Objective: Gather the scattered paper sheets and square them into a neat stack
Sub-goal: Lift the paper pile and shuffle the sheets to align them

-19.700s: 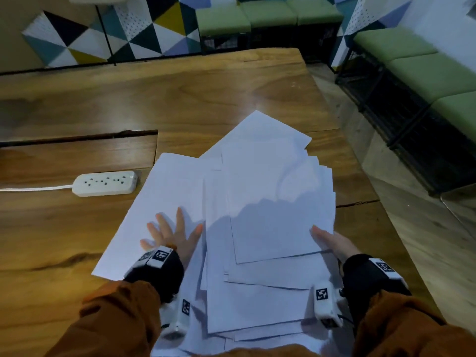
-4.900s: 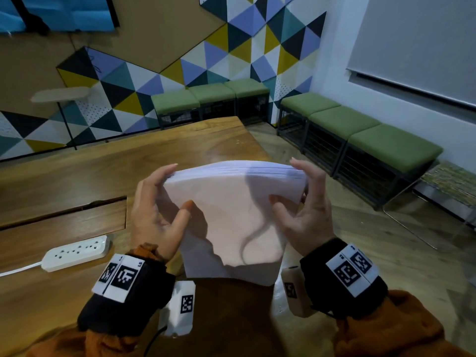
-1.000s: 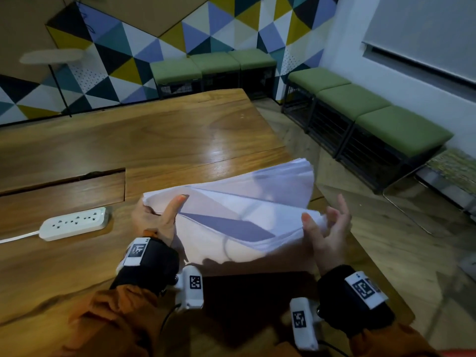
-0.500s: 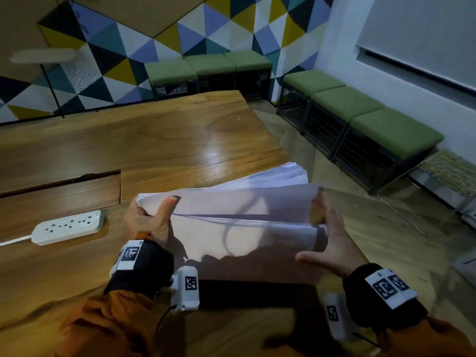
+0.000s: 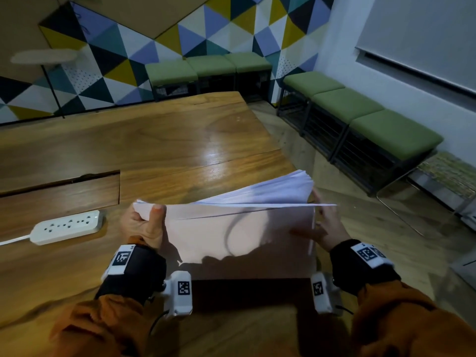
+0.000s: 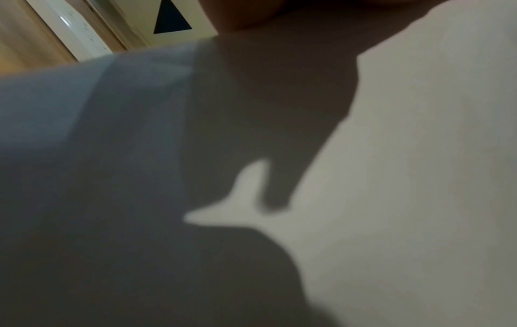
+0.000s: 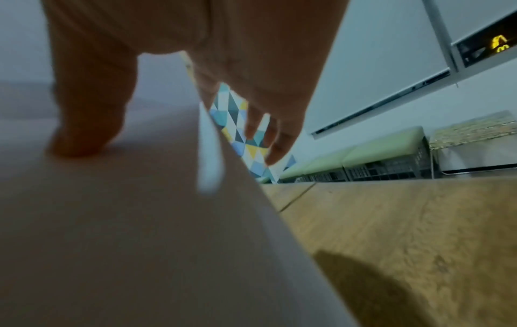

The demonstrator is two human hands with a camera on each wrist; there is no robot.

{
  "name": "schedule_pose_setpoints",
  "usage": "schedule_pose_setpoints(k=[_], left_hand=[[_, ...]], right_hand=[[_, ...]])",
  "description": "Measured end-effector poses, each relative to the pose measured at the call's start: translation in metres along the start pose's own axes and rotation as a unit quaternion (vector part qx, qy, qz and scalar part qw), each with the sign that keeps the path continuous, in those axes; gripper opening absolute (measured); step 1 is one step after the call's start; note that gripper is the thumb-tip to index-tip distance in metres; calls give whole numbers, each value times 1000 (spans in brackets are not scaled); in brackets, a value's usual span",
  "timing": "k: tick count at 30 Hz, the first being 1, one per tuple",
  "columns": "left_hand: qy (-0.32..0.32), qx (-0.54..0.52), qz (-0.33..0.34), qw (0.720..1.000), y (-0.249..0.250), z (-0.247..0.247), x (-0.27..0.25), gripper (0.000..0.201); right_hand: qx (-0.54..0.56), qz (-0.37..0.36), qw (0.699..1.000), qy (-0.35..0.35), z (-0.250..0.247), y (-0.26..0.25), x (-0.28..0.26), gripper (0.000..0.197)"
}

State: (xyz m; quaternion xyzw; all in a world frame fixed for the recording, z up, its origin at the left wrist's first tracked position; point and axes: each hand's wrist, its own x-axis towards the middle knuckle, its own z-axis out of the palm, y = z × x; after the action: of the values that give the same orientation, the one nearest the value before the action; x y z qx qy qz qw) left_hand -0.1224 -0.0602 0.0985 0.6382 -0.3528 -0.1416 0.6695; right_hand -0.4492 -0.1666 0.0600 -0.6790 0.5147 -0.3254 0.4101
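Head view, lowest in the frame: two orange sleeves [image 5: 108, 328] with dark wrist cuffs and small white camera units reach forward over the wooden counter [image 5: 154, 140]. Just above them, in the middle of the frame, both hands hold the paper stack [image 5: 239, 235] upright, its lower edge standing on the counter and its broad pinkish face toward the wearer. The left hand [image 5: 144, 228] has a closed grip on the stack's upper left corner, thumb on the near face and the other fingers hidden behind. The right hand [image 5: 327, 228] is at the stack's right edge; its grip is on the sheets, thumb pressed on the near face and fingers reaching behind. Along the top the sheets are uneven: one sheet edge juts out to the right past the hand, and the rear sheets fan backward toward the upper right.

Left wrist view is mostly blurred paper and hand shadow. Right wrist view shows the thumb [image 7: 84, 124] pressing the sheet face, with the fingers past the paper's edge.

Left of centre, a white power strip [image 5: 67, 226] lies on the counter, apart from the stack. Farther up, green benches [image 5: 360, 117] line the patterned wall [image 5: 180, 29] and the pale right wall.
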Motion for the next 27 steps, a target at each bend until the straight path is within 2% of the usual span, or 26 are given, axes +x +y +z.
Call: schedule_pose_setpoints(k=[2,3,6,9,11,12,14,16,17,18,21,22,25,27], left_hand=[[-8,17,6,1000,4,1,-1,75],[-11,27,7,1000,6,1,-2,72],[-11,52,-9,999,7,2,2,42],[10,77,-32,997,10,3,7,39],[35,97,-41,994,15,2,11,34],[40,99,-39,994,18,1,12,37],[35,96,-26,994,24,1,14,53],[22,92,-3,995,30,2,14,90],[20,91,3,996,31,2,15,102],[19,81,7,996,30,2,15,105],[-13,26,40,999,44,8,17,82],[-32,20,60,997,52,10,18,78],[-80,6,140,987,75,16,22,71],[-104,-33,174,979,87,20,25,60]], right_hand=[[59,14,998,-31,4,-2,3,91],[86,23,996,-25,5,-7,4,83],[128,13,991,-25,6,-17,13,77],[132,21,990,-34,3,-23,20,91],[129,32,990,-45,0,-18,21,118],[126,34,990,-59,-1,-13,19,131],[113,54,986,-111,2,-5,12,135],[107,85,979,-151,9,-2,4,131],[124,104,976,-148,12,0,3,130],[143,114,974,-135,14,3,4,135],[230,134,956,-124,13,2,12,149],[247,135,950,-134,12,2,16,146],[264,133,937,-188,22,-4,20,114],[277,150,932,-179,33,0,22,109]])
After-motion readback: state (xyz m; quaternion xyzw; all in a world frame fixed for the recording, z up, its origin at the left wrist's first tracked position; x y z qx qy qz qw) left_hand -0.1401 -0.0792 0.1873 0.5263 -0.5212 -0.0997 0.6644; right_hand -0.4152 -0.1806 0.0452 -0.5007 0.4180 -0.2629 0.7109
